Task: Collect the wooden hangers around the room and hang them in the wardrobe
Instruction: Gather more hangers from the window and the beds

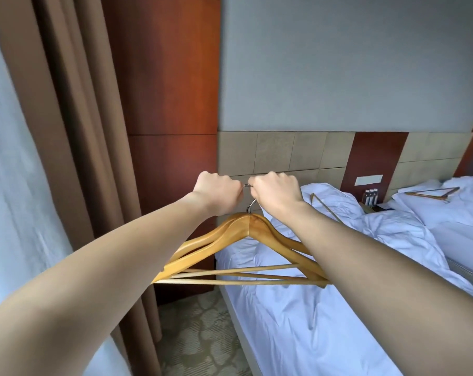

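1. While gripped at their metal hooks (250, 198), hanging below and between the two fists: a bunch of wooden hangers (238, 248), shoulders spreading left and right, bars roughly level above the near edge of the bed (311, 321).
2. Left hand (216, 195): curled into a fist, fingers closed, knuckles up, pressed to the left side of the hooks.
3. Right hand (277, 192): likewise clenched, closed around the hooks from the right, almost touching the left.
4. Exact count of hangers in the bunch: cannot tell; at least two, overlapping closely.
5. Partly hidden behind the right forearm, lying on the rumpled white bedding: another hanger (326, 208), only a thin edge visible.
6. Farther right, flat on the pillows of a second bed (447, 229): one more hanger (436, 194), well apart from both hands.
7. To the left: brown curtain (67, 131) beside a reddish wooden panel (170, 104).
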Demonstrator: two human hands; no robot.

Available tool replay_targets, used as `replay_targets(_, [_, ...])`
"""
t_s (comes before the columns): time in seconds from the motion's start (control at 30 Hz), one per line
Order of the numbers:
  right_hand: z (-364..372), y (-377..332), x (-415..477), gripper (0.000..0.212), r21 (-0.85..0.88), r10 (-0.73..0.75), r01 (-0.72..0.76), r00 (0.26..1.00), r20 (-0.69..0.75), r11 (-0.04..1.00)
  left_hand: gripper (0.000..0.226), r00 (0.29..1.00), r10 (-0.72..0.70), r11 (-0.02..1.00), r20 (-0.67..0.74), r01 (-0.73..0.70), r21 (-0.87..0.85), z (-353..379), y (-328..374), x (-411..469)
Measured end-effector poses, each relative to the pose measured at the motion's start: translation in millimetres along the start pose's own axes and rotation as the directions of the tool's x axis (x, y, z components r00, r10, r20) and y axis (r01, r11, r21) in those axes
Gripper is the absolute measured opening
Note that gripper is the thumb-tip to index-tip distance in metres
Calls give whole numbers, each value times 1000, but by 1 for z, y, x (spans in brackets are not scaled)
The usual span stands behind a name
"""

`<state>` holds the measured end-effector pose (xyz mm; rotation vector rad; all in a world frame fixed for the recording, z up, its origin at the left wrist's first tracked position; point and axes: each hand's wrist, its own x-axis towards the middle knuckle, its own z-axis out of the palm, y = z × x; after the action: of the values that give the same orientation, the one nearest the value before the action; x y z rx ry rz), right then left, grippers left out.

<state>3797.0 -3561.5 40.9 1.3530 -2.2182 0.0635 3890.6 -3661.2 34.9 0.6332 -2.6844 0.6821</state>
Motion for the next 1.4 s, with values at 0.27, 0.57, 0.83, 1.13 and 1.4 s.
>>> replay_targets(0.27, [45,5,76,25,-53,105,-103,994,34,993,29,993,111,992,-47,-114,-46,57,-37,81])
replay_targets(0.57, [79,6,157,20,-91,209,-203,976,59,975,29,969,224,971,-102,-231,-62,105,-81,170])
replay_targets(0.83, [118,22,195,21,-126,299,-288,950,85,949,32,943,306,942,-131,-320,-102,142,-82,223])
replay_targets(1.13, [166,71,231,21,-186,349,-329,933,85,926,30,918,369,908,-146,-389,-154,179,-57,295])
replay_targets(1.4, [203,148,274,23,-188,391,-376,919,48,907,34,889,410,881,-202,-444,-165,193,-19,389])
